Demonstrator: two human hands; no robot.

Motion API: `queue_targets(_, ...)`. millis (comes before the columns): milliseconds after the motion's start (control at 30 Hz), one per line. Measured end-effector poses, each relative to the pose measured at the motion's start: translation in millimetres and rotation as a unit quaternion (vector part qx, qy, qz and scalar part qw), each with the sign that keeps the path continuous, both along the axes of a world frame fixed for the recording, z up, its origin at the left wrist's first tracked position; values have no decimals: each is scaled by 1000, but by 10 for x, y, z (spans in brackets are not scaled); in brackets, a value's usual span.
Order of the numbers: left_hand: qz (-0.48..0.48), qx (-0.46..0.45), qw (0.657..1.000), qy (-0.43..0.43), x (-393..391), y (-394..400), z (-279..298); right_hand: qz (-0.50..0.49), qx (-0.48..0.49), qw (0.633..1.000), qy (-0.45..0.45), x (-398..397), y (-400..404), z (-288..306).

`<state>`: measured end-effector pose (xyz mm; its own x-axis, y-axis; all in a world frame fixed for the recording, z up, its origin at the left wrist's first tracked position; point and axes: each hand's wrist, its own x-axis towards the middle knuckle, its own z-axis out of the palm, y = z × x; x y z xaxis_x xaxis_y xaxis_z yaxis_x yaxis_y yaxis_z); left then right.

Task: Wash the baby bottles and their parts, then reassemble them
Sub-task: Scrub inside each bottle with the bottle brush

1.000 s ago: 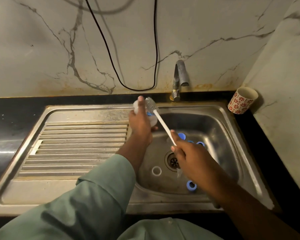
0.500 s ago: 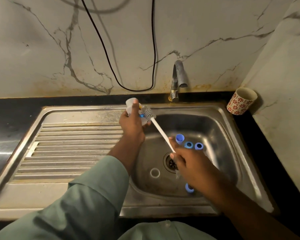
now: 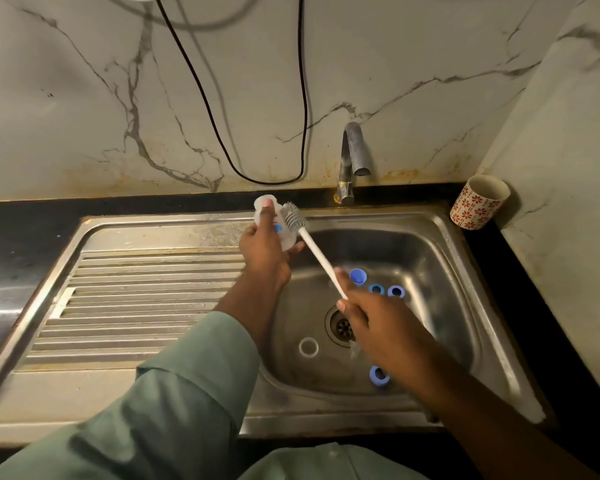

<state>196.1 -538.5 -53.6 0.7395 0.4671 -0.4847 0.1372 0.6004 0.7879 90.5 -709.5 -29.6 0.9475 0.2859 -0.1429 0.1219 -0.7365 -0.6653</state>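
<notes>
My left hand (image 3: 264,252) grips a clear baby bottle (image 3: 270,221) above the sink's back left corner. My right hand (image 3: 378,318) holds the white handle of a bottle brush (image 3: 314,249), whose grey bristled head touches the bottle's right side. In the steel sink basin (image 3: 423,258) lie several blue bottle parts: a cap (image 3: 358,276), two rings (image 3: 386,290) side by side, and another ring (image 3: 379,375) near the front. A clear ring (image 3: 308,347) lies left of the drain (image 3: 342,326).
A ribbed steel drainboard (image 3: 146,296) stretches to the left of the basin. The tap (image 3: 352,161) stands behind the basin, with no water running. A floral cup (image 3: 478,201) sits on the black counter at the back right. A black cable (image 3: 250,133) hangs on the marble wall.
The bottle and brush head have moved left and slightly up towards the sink's back left corner, and the brush head has shifted along the bottle's side. The parts in the basin stay put.
</notes>
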Motion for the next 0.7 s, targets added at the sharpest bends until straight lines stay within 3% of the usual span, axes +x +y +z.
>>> queue_targets(167, -63, 54, 997, 0, -69, -120, -6, -27, 18, 999, -1, 123, 85, 24)
queue_targets(300, -20, -13, 999, -42, -16, 42, 14, 12, -1, 1000, -23, -1, 27, 54)
queue_targets(433, -61, -16, 998, -17, -60, -22, 20, -24, 7, 999, -20, 151, 46, 52)
queue_targets(567, 4, -78, 997, -24, -3, 98, 60, 7, 14, 1000, -25, 6, 9, 75)
queue_targets(700, -107, -17, 994, -4, -79, 1, 34, -15, 5, 1000, -26, 154, -22, 109)
